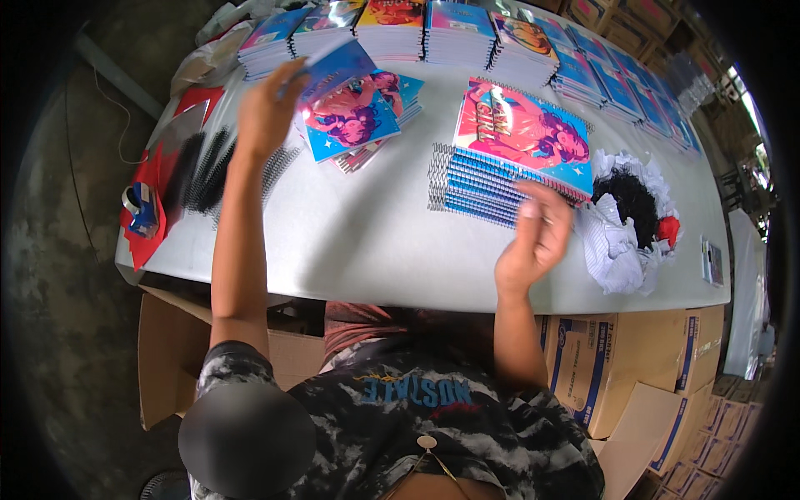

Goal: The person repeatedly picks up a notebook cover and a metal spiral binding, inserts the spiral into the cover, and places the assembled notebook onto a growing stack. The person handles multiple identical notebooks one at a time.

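My left hand is raised over the far left of the table, its fingers closed on the edge of a blue notebook cover, blurred and tilted. Just below that cover lies a loose, fanned pile of illustrated covers in pink and blue. My right hand is beside the near right corner of a stack of spiral notebooks. Its fingers are loosely curled with the thumb apart, and nothing shows in them. The top notebook has a pink and blue illustrated cover; wire coils line the stack's near side.
Black binding coils and red sheets with a tape roll lie at left. Tall notebook stacks line the far edge. Crumpled paper surrounds a black tangle at right. Cardboard boxes stand below the table.
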The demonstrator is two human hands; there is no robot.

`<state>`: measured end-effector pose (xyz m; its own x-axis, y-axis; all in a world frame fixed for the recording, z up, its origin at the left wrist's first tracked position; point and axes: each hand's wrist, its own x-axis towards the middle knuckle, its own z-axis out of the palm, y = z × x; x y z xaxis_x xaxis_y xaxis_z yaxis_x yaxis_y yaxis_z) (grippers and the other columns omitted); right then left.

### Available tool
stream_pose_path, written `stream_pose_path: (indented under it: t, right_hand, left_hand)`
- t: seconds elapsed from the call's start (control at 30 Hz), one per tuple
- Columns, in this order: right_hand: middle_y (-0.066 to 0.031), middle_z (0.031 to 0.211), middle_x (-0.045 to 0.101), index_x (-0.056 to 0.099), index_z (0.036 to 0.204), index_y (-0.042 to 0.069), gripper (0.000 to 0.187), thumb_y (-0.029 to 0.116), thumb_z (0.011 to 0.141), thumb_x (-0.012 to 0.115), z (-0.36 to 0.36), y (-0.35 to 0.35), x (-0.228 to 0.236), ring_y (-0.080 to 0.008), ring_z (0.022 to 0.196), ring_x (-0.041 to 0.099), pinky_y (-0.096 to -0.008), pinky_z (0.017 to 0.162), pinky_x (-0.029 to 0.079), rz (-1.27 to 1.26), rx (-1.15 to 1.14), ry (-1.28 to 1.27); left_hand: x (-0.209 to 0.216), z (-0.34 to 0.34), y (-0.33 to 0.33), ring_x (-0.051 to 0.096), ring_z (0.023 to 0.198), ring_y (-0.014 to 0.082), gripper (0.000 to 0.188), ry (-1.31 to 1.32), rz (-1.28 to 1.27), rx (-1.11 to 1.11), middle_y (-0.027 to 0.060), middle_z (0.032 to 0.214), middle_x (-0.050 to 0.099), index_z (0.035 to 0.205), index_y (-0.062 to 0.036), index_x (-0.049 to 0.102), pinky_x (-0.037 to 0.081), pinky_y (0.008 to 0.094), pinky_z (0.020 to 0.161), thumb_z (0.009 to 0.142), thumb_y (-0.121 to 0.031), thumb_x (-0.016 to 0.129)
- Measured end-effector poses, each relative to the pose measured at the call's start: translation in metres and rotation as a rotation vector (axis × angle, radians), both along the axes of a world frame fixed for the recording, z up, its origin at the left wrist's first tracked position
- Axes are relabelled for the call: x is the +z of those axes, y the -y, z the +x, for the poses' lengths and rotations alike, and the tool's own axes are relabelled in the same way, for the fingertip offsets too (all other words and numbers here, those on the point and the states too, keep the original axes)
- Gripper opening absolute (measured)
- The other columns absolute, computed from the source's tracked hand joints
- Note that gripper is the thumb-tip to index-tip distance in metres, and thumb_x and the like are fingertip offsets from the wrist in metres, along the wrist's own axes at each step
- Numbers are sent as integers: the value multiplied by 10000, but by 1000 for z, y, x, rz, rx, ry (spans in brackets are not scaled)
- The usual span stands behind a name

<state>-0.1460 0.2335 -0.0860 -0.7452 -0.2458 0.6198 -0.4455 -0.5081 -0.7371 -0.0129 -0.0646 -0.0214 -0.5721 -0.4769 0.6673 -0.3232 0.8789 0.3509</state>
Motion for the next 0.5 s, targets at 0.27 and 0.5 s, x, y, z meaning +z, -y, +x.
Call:
stream_pose_path:
  t: [0.27, 0.5]
  right_hand:
    - [-158, 1115, 594, 517, 1191, -12, 535, 171, 740, 742, 25, 22, 1, -227, 1054, 570, -300, 869, 452, 70, 695, 257]
    - [-119, 918, 678, 630, 1025, -33, 232, -1, 795, 641, 21, 14, -54, -154, 802, 643, -257, 731, 501, 504, 672, 58]
  left_hand:
    - [-15, 117, -105, 533, 877, 137, 286, -348, 824, -486, 72, 948, 574, 1052, -16, 490, 402, 264, 810, 796, -68, 606]
    - [-157, 87, -118, 515, 1035, 231, 369, -38, 1032, -229, 90, 1052, 545, 1111, -33, 480, 409, 333, 859, 756, 66, 505]
